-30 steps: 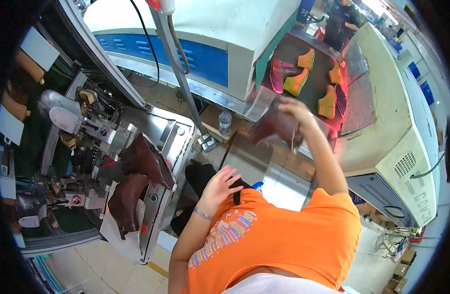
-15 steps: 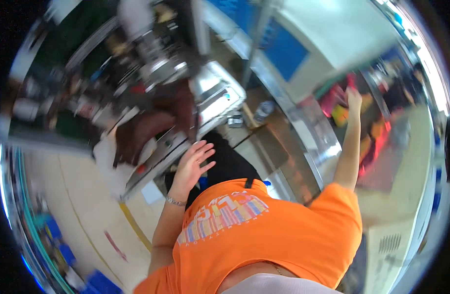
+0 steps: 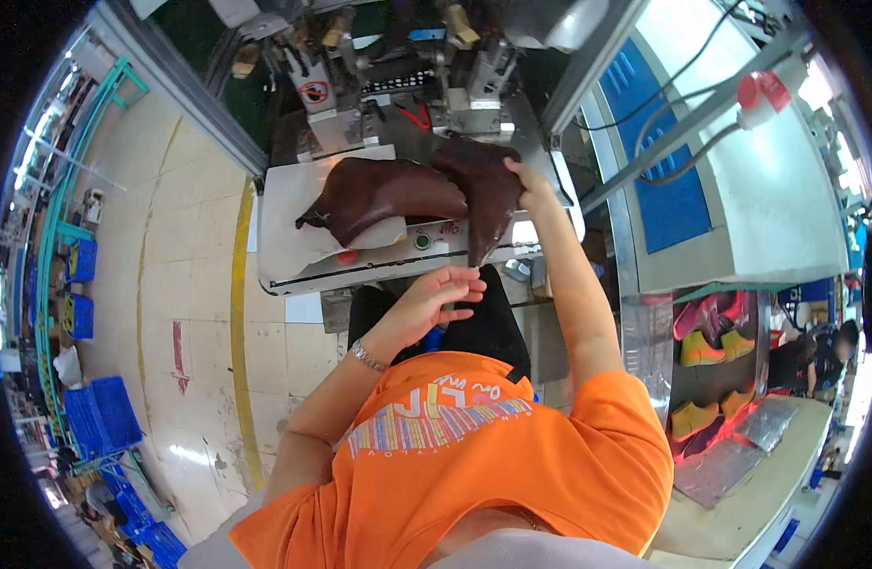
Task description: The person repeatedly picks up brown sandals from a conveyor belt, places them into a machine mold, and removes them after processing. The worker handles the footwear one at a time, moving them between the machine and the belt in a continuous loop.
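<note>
Two dark brown, glossy leather pieces shaped like boot uppers lie on the white machine table (image 3: 303,275). The left boot upper (image 3: 379,201) rests on a pale sheet. My right hand (image 3: 531,185) grips the upper edge of the right boot upper (image 3: 482,190), fingers partly hidden behind it. That piece narrows to a point hanging over the table's front edge. Just below this tip is my left hand (image 3: 436,302), its fingers loosely bent and apart, holding nothing that I can see. Whether its fingertips touch the tip is unclear.
Behind the pieces stand two metal clamp units (image 3: 336,128) and red-handled pliers (image 3: 415,116). Metal frame posts flank the table. At right, a lit rack holds several yellow-and-pink shoes (image 3: 702,349) beside a white cabinet (image 3: 740,228). Blue crates (image 3: 102,417) stand far left.
My view has turned from the right-hand rack to face the machine table. My right hand has come from the rack's shoes to the right boot upper. My left hand has moved near its tip.
</note>
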Motion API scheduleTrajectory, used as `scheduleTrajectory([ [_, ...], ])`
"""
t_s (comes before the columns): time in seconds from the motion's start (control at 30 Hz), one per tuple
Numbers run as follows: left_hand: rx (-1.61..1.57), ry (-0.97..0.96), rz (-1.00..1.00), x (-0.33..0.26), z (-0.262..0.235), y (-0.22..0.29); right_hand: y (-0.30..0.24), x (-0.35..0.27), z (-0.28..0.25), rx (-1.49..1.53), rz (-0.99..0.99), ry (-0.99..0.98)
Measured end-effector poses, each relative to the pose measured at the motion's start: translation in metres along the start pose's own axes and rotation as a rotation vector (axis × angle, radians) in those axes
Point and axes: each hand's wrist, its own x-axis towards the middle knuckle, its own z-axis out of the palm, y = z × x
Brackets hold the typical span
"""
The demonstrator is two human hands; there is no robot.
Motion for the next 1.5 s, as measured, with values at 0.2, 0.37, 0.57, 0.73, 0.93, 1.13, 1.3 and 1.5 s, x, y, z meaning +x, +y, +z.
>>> scheduleTrajectory([
  [0.2, -0.066, -0.057, 0.155, -0.04, -0.046, 0.021, -0.045, -0.125, 0.001, -0.105, -0.328, -0.274],
  [0.37, 0.524, 0.201, 0.713, 0.018, 0.01, 0.083, -0.065, -0.169, -0.012, 0.122, -0.42, -0.923],
  [0.57, 0.591, -0.189, 0.648, 0.04, 0.067, 0.169, -0.127, -0.191, 0.035, -0.24, -0.663, -0.728],
  [0.73, 0.473, -0.02, 0.813, 0.055, 0.075, 0.253, -0.189, -0.2, 0.097, -0.28, -0.914, -0.472],
  [0.93, 0.356, 0.04, 0.956, 0.119, 0.056, 0.291, -0.229, -0.132, 0.123, -0.103, -0.84, -0.592],
  [1.13, 0.458, 0.19, 1.033, 0.146, 0.038, 0.281, -0.218, -0.106, 0.125, -0.1, -0.867, -0.54],
  [1.3, 1.115, 0.836, 1.734, 0.113, 0.068, 0.249, -0.178, -0.08, 0.089, -0.344, -0.911, -0.267],
  [1.5, 1.75, 0.556, 1.633, 0.052, 0.122, 0.179, -0.086, -0.049, 0.05, -0.08, -0.411, -0.808],
])
